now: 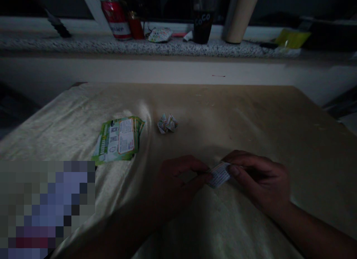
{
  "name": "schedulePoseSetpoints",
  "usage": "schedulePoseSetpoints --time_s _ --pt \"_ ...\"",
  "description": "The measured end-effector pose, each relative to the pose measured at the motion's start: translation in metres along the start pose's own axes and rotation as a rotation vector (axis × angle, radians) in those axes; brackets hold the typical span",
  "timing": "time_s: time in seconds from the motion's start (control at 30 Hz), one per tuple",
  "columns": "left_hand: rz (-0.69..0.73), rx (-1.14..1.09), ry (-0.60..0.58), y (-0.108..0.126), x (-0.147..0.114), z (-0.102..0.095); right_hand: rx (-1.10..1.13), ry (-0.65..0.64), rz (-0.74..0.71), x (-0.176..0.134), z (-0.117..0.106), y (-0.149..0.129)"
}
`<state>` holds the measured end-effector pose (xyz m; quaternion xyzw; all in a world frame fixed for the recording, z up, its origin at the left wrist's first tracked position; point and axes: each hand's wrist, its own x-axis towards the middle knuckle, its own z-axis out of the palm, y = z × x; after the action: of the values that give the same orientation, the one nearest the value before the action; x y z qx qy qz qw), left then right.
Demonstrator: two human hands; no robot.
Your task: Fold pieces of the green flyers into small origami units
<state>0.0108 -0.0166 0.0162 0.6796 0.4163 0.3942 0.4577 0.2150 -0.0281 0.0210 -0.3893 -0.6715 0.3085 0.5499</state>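
A: Which step are the two hands working on?

B: They are seemingly folding or flattening a small printed slip (219,175); it is sitting between them, low over the desk (251,114), though I cannot tell whether it is touching; the left hand (178,181) is pinching its left end, thumb nearly meeting finger; the right hand (264,181) is gripping the other end, thumb lying on top, fingers curling behind.

A: What is the next move calling for?

B: Light, even pressure at both ends, I am guessing; a hard pull could be tearing it.

A: And the materials?

B: The slip is looking thin and papery, carrying rows of tiny print; beyond it, two angular, pointed paper pieces (172,123) are resting close together, folded or crumpled; to their left, green-and-white printed sheets (119,142) are lying in a fanned pile; a smooth tan covering (147,114) is catching light along soft wrinkles; behind, a speckled, stone-like sill (173,48) is bearing a red can (117,21).
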Motion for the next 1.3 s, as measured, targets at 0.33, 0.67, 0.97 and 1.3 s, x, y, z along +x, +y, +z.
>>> schedulePoseSetpoints --time_s 0.33,0.67,0.97,1.3 --pt "0.000 0.007 -0.032 0.0007 -0.0015 0.0013 0.021 0.004 0.017 -0.0015 0.0027 0.0007" --pt "-0.101 -0.111 -0.050 -0.0012 -0.0029 0.0034 0.043 -0.013 0.010 -0.0023 0.0025 0.0026" --pt "-0.136 -0.148 -0.065 -0.0047 -0.0034 0.0046 -0.003 0.010 0.011 -0.0031 0.0024 0.0010" --pt "-0.177 -0.131 -0.072 0.0033 -0.0016 0.0044 0.041 0.016 0.039 -0.0025 0.0022 0.0014"
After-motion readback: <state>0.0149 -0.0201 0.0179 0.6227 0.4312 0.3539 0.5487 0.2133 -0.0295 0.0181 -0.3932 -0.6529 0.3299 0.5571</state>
